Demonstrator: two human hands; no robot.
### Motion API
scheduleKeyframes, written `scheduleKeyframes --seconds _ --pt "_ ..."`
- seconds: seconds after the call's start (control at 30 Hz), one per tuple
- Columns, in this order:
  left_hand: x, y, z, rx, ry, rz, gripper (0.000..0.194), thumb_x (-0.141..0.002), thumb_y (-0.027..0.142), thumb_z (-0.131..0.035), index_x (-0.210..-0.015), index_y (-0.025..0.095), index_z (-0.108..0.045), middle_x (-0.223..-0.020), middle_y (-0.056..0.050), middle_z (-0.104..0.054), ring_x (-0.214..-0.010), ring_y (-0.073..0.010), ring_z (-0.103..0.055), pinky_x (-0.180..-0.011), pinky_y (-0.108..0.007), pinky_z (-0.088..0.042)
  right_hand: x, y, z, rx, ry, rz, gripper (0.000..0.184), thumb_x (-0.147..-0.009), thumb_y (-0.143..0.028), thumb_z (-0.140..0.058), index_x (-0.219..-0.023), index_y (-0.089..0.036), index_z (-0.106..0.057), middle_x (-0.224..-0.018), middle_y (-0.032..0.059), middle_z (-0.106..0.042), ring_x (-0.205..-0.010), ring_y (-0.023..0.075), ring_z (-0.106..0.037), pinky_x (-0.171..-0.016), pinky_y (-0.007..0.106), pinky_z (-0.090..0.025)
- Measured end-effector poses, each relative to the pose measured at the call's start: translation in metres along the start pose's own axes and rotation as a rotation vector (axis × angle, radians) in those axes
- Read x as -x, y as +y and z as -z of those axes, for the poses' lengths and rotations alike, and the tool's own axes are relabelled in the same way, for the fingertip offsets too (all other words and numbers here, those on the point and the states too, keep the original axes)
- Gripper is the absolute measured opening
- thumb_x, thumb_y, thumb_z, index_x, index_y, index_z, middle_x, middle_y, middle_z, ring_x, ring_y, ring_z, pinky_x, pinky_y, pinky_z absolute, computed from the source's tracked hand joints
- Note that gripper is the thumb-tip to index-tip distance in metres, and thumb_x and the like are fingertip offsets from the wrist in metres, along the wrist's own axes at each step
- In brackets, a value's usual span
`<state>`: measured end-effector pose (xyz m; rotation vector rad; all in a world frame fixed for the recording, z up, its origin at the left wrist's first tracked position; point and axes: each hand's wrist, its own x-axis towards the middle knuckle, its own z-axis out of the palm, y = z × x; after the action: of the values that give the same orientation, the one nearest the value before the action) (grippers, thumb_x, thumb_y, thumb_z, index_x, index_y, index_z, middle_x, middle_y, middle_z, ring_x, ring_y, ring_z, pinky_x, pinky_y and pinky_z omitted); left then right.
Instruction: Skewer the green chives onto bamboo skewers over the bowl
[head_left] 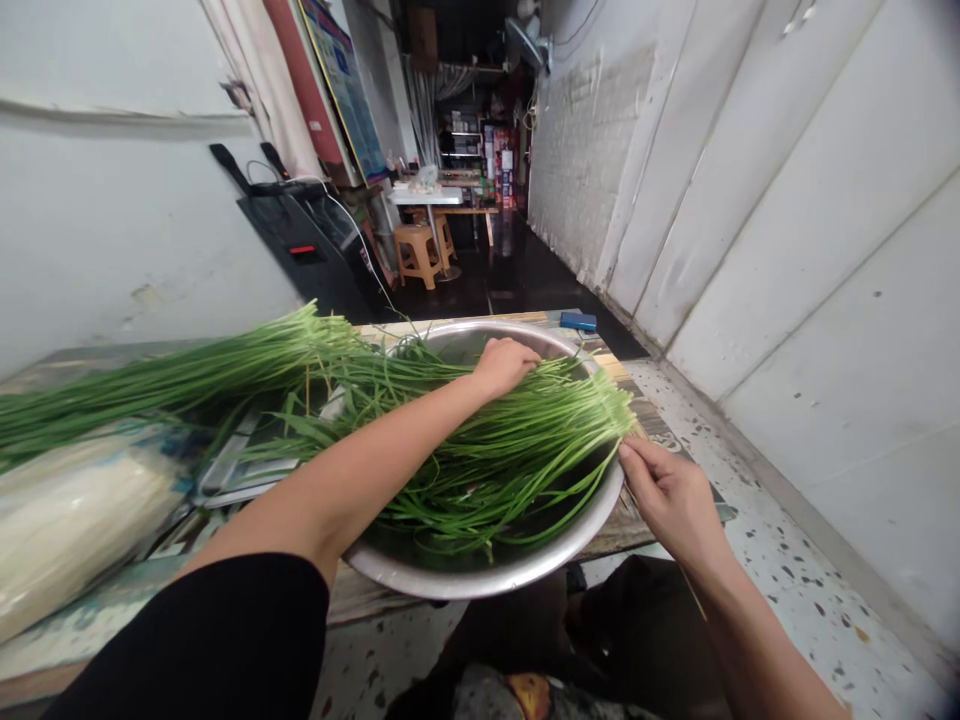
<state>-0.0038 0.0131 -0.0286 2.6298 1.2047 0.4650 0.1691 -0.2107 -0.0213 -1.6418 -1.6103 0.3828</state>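
Observation:
A large bundle of green chives (510, 440) lies across a round metal basin (480, 582), pale cut ends to the right and leaves to the left. My left hand (508, 367) reaches over the basin, its fingers closed on chives along the far side of the bundle. At the right rim, my right hand (667, 490) pinches a chive by the pale ends, thumb against the bent fingers. Another bundle of chives (225, 370) rests on the table to the left, with its pale ends toward the basin.
The basin stands on a low patterned table (622, 520). A blue box (577, 321) sits past its far rim. To the left are a plastic-wrapped pale package (82, 510) and a metal tray (232, 470). Farther back are a black machine (300, 235), stools (417, 252) and a white table (424, 196).

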Motion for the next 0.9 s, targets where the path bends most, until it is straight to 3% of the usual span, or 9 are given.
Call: scheduleKeyframes --seconds 0.17,0.3,0.53,0.77,0.9 --pt "0.001 0.009 0.004 0.02 0.11 -0.006 0.024 -0.081 0.029 -0.051 -0.088 0.023 -0.073 -0.091 -0.004 -0.07 -0.092 -0.021 -0.058 -0.085 -0.033 -0.036 0.0 0.0 0.0 0.011 -0.016 0.009 0.031 -0.089 -0.037 -0.04 -0.07 -0.018 -0.056 -0.062 0.0005 -0.054 -0.067 0.0165 -0.055 -0.065 0.023 -0.04" --pt "0.004 0.03 0.016 0.221 0.197 -0.01 0.027 -0.081 0.026 -0.047 -0.081 0.018 -0.073 -0.079 -0.003 -0.07 -0.076 -0.0166 -0.059 -0.071 -0.026 -0.04 -0.001 -0.001 -0.001 0.004 -0.025 0.016 0.032 -0.09 -0.037 -0.039 -0.068 -0.018 -0.052 -0.062 0.0002 -0.053 -0.061 0.0146 -0.051 -0.061 0.023 -0.038" --pt "0.019 0.07 0.029 0.583 0.033 0.046 0.018 -0.072 0.022 -0.057 -0.079 0.014 -0.072 -0.077 -0.003 -0.07 -0.073 -0.0147 -0.06 -0.069 -0.025 -0.044 -0.001 -0.005 0.0 0.018 -0.013 0.016 0.031 -0.09 -0.035 -0.037 -0.064 -0.019 -0.044 -0.053 -0.0028 -0.04 -0.051 0.0117 -0.041 -0.054 0.022 -0.032" --pt "0.024 0.069 0.04 0.734 -0.054 0.211 0.031 -0.071 0.014 -0.057 -0.098 0.014 -0.07 -0.079 -0.004 -0.07 -0.064 -0.01 -0.057 -0.067 -0.024 -0.045 -0.001 -0.006 0.0 0.01 -0.012 -0.004 0.03 -0.09 -0.032 -0.037 -0.064 -0.018 -0.044 -0.053 -0.0036 -0.038 -0.05 0.0104 -0.039 -0.053 0.022 -0.029" --pt "0.025 0.068 0.044 0.738 -0.087 0.253 0.029 -0.069 0.014 -0.059 -0.096 0.014 -0.071 -0.079 -0.004 -0.07 -0.063 -0.0098 -0.056 -0.062 -0.022 -0.044 -0.002 -0.006 -0.001 0.005 -0.009 -0.006 0.031 -0.09 -0.033 -0.038 -0.062 -0.019 -0.039 -0.052 -0.0041 -0.035 -0.049 0.0099 -0.037 -0.052 0.022 -0.028"
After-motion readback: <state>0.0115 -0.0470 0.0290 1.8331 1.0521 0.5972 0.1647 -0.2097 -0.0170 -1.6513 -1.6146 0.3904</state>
